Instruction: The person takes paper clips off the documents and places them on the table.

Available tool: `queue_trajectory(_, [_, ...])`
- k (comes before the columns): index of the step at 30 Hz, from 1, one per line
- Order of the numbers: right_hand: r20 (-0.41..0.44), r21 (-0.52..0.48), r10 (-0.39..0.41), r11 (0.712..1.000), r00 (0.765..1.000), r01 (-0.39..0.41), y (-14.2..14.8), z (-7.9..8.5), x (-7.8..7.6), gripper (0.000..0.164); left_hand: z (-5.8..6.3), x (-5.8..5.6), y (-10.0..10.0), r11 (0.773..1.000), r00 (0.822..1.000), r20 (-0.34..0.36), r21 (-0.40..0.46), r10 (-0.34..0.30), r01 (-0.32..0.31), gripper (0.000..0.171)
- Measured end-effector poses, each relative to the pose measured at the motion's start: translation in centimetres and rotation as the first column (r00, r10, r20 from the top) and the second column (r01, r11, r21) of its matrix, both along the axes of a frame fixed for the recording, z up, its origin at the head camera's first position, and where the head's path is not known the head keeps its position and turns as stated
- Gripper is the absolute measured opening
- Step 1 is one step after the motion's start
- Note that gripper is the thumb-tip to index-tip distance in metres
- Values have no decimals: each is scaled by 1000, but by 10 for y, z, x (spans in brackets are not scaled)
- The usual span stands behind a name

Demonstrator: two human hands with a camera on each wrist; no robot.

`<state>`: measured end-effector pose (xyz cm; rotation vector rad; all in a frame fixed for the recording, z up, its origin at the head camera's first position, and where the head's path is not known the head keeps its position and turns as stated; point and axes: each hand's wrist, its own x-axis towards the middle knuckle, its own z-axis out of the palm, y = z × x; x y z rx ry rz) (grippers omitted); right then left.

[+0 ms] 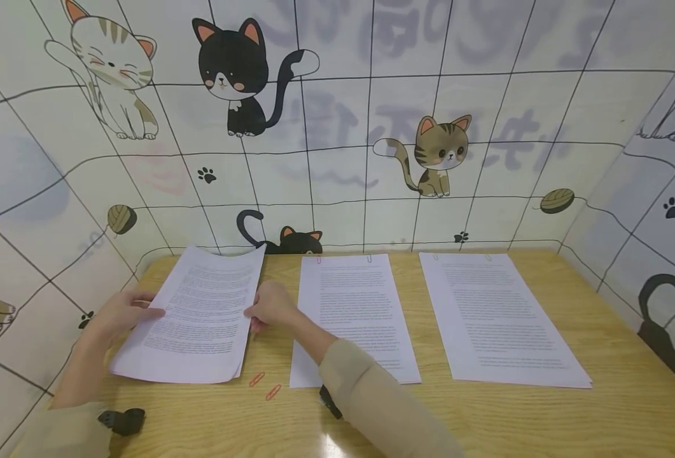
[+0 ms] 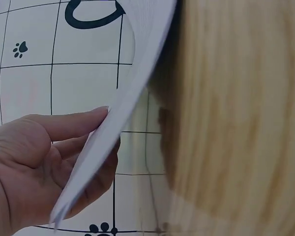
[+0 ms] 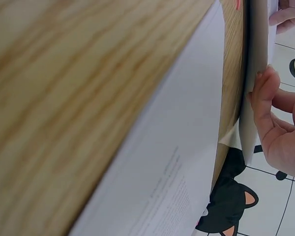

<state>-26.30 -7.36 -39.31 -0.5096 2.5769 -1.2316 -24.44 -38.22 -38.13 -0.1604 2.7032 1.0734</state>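
Note:
Both hands hold a stack of printed paper (image 1: 200,312) by its long sides at the left of the table. On the stack's left edge, my left hand (image 1: 122,313) pinches the sheets, thumb on top and fingers beneath, as the left wrist view shows with the stack's edge (image 2: 115,118). Opposite it, my right hand (image 1: 273,306) pinches the right edge. In the right wrist view the stack (image 3: 258,83) stands off the wooden surface between thumb and fingers. The sheets bow slightly in the head view. Two red paper clips (image 1: 264,386) lie on the table just right of the stack.
A middle paper stack (image 1: 354,318), with a red clip (image 1: 318,259) and another clip (image 1: 369,259) along its top edge, lies partly under the right forearm. Farther right lies another paper stack (image 1: 503,318) with yellowish clips (image 1: 488,257). A cat-patterned wall (image 1: 337,140) borders the wooden table (image 1: 618,356).

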Motion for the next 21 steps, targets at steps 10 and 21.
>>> queue_trajectory(10, [46,6,8,1000,999,-8,-1,-3,0,19,-2,5,-11,999,998,46,-22,-40,41,69])
queue_trajectory(21, [21,137,62,988,998,-65,11,7,2,21,0,8,-14,999,999,39,8,-34,34,65])
